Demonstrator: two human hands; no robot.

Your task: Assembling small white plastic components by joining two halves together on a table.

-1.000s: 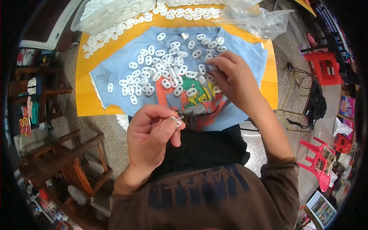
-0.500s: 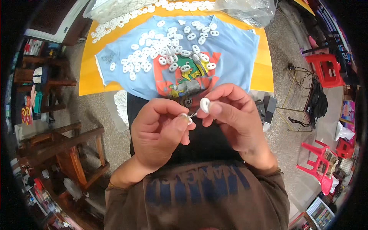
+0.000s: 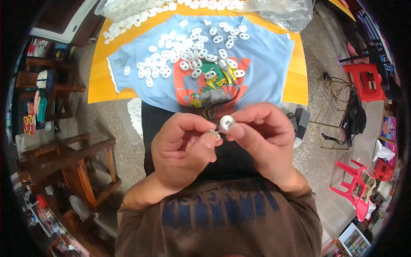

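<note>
My left hand [image 3: 182,152] is closed in a pinch on a small white plastic piece [image 3: 218,136]; its shape is mostly hidden by my thumb and fingers. A bit of a thin metal spring [image 3: 218,129] shows at that piece. My right hand [image 3: 269,143] pinches a white oval plastic cord-lock piece [image 3: 225,125] between thumb and forefinger, one hole showing. The two pieces meet at the spring, over my lap. Beyond my hands, many similar white two-hole pieces [image 3: 175,55] lie scattered on a light blue printed T-shirt [image 3: 265,77].
The shirt is spread on a yellow table [image 3: 100,92]. At its far side are a clear tub [image 3: 128,9] of white pieces, rows of loose ones and a clear plastic bag [image 3: 284,15]. A wooden stool [image 3: 81,171] stands left, red plastic stools [image 3: 364,81] right.
My right hand has moved slightly down and left, bringing its white piece onto the spring at my left hand. The spring's exposed length has shrunk to almost nothing.
</note>
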